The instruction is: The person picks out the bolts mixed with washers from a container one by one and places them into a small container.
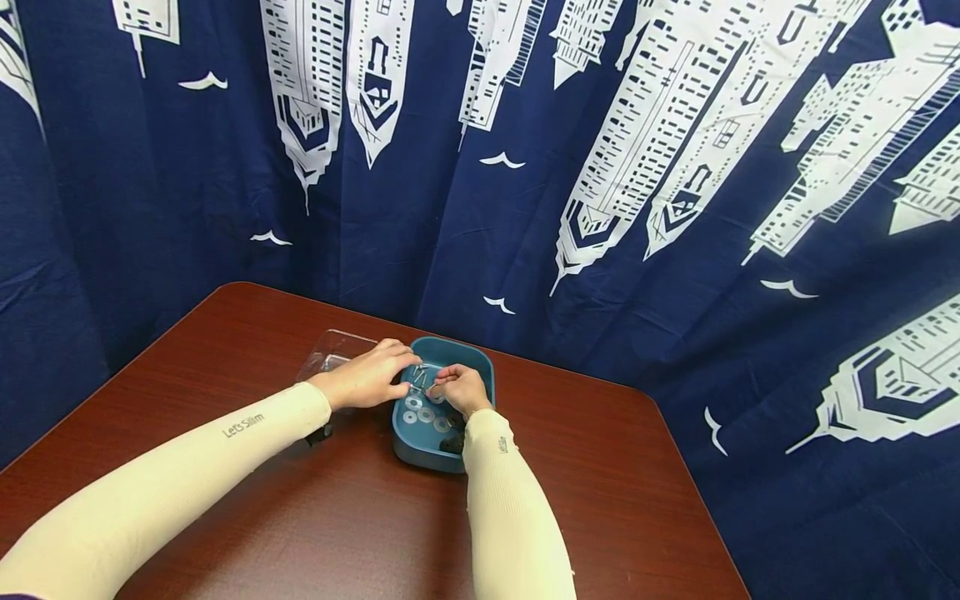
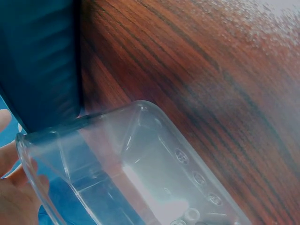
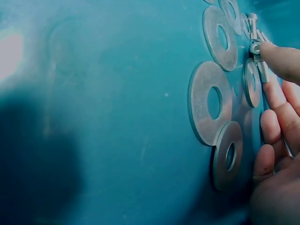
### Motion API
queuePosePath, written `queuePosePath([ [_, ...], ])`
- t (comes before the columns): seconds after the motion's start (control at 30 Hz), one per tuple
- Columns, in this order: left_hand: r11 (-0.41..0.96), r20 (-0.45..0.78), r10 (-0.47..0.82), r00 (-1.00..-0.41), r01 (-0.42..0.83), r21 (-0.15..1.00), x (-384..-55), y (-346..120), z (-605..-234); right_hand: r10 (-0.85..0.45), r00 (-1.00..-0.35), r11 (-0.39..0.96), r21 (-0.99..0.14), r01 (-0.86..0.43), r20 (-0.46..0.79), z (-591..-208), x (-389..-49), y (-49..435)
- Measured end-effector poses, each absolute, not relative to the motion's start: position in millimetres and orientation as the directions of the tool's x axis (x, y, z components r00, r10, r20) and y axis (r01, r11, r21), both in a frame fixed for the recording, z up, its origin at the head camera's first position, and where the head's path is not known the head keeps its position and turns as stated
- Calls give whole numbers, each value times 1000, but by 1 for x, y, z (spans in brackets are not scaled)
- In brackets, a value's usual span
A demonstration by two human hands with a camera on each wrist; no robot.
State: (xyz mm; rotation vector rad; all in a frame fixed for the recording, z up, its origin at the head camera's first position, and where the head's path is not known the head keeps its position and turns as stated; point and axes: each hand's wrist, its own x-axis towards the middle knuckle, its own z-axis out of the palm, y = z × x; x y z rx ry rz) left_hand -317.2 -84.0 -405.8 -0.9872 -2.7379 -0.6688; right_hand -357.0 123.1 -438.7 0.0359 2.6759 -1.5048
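A dark-blue cloth curtain [image 1: 420,225] with upside-down white skyscraper prints [image 1: 637,125] is hanging behind a reddish-brown wood-grain table [image 1: 615,500], suggesting an indoor workspace; the views are not showing whether home or workshop.

Navy curtain [image 1: 450,225], printed with white upside-down skyline [image 1: 637,125], behind reddish-brown wood-grain table [image 1: 600,475].

Left arm [image 1: 180,471] reaches in from near left, long diagonal toward far right. Right arm [image 1: 517,508] comes straight up from near side, leaning bit left. Both in cream sleeves down to wrists, hands bare.

Left hand [image 1: 372,375] pretty relaxed, back of hand up, fingers stretched toward right, thumb spread off on near side. Right hand [image 1: 461,389] just right of it, not touching, wrist angled so fingers point left. Fingers [image 3: 269,126] curled in toward palm; can't tell if tips pinch anything, tbh.
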Motion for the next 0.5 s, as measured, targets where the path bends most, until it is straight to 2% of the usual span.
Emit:
queuePosePath([
  [0.5, 700, 269, 562, -782, 623, 349, -318, -80, -406, -19, -998, 555, -831, 35, -54, -444, -362, 124],
])
